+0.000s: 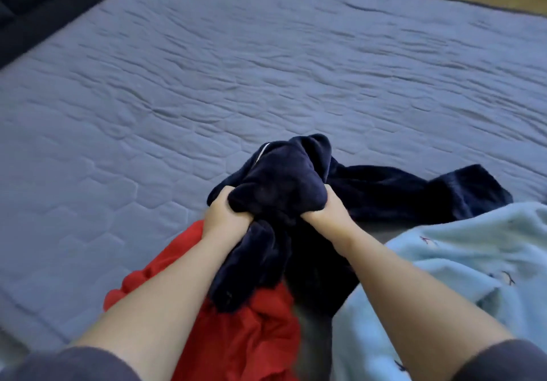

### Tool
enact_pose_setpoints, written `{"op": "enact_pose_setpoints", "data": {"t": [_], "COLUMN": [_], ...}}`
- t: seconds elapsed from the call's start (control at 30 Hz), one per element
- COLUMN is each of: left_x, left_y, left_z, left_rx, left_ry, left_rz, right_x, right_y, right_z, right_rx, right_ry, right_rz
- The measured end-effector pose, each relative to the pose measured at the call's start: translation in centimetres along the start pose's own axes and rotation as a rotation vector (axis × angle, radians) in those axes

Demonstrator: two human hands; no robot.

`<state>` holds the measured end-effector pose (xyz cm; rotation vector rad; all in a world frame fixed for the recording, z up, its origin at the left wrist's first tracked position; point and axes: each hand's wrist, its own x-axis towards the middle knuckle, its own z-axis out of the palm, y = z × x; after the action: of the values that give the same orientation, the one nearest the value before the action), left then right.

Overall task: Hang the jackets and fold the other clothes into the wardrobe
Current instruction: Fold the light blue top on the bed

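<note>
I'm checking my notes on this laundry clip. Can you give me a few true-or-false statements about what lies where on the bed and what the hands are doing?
1. The left hand and the right hand both grip the dark navy fleece garment. True.
2. The red cloth garment lies to the right of the navy one. False: it lies at the left, under the left forearm.
3. The pale blue fleece garment with small prints lies at the right. True.
4. The navy garment is folded flat on the quilted grey-blue mattress cover. False: it is bunched up in the hands.
</note>
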<state>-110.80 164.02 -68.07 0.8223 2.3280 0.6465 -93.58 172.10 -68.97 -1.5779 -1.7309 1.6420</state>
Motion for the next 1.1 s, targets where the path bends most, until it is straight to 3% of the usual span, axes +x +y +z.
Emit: {"op": "enact_pose_setpoints", "data": {"t": [0.2,0.3,0.4,0.53,0.63,0.7,0.83,0.97,1.03,1.1], "left_x": [1.1,0.8,-1.1,-7.3,-12.9,-15.8,-18.1,-19.1,-17.9,-14.8], "left_y": [6.0,7.7,5.2,1.0,0.8,1.3,1.5,2.6,4.3,6.7], "left_z": [-19.8,-25.6,-24.3,-12.1,-2.0,4.5,13.8,15.8,13.4,9.1], "left_rx": [0.131,0.206,0.38,0.552,0.621,0.577,0.325,-0.008,-0.122,-0.002], "left_ry": [0.419,0.577,0.438,0.027,-0.087,-0.132,-0.328,-0.577,-0.523,-0.287], "left_rz": [0.141,0.173,0.139,-0.199,-0.078,0.002,-0.23,-0.258,-0.172,0.006], "right_x": [-2.6,-2.7,-4.6,-9.8,-12.7,-14.1,-16.2,-16.5,-16.4,-15.7], "right_y": [-15.8,-20.8,-18.3,-6.6,2.2,7.1,15.0,19.5,19.5,18.1], "right_z": [8.7,9.8,8.2,2.0,-4.7,-9.6,-16.8,-20.0,-20.4,-20.3], "right_rx": [0.617,0.682,0.475,0.104,-0.122,-0.199,-0.456,-0.472,-0.456,-0.539], "right_ry": [-0.15,-0.243,-0.275,-0.254,-0.132,-0.015,0.266,0.17,0.117,0.091], "right_rz": [-0.187,-0.22,-0.206,0.022,0.15,0.21,0.188,0.231,0.254,0.244]}}
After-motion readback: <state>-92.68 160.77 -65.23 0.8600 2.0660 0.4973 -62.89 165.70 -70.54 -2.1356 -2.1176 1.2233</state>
